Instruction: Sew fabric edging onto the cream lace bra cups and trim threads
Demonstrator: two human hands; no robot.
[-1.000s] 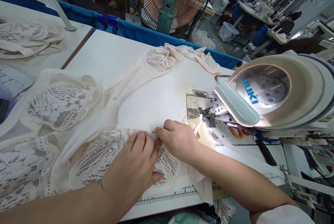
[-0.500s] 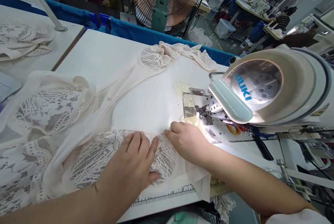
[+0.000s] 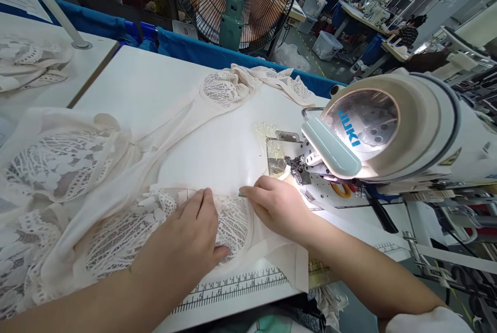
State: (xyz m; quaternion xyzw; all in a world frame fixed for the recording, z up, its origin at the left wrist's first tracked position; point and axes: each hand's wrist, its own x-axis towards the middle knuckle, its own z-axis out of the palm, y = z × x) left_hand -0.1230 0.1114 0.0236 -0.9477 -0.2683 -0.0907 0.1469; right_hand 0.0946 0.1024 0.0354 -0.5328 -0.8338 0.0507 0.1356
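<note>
A cream lace bra (image 3: 235, 227) lies spread on the table in front of me, its upper edge running between my hands. My left hand (image 3: 182, 242) rests on the lace, fingers laid over the cup toward that edge and thumb apart. On the right, my right hand (image 3: 277, 208) pinches the edge beside the cup, thumb and forefinger together. A small greyish spot shows at its fingertips, too small to name. Just beyond this hand is the needle area of a JUKI sewing machine (image 3: 373, 126), with pale fabric near its foot.
More cream lace bras (image 3: 58, 162) lie joined along the left and the back of the table. A printed ruler (image 3: 236, 289) runs along the front edge. Yellow-handled scissors (image 3: 341, 190) lie under the machine head. A large fan (image 3: 233, 6) stands behind the blue cloth (image 3: 217, 53).
The fingers of my left hand have drawn closer together on the lace. My right forefinger reaches out straighter at the edge. The whole view has shifted slightly.
</note>
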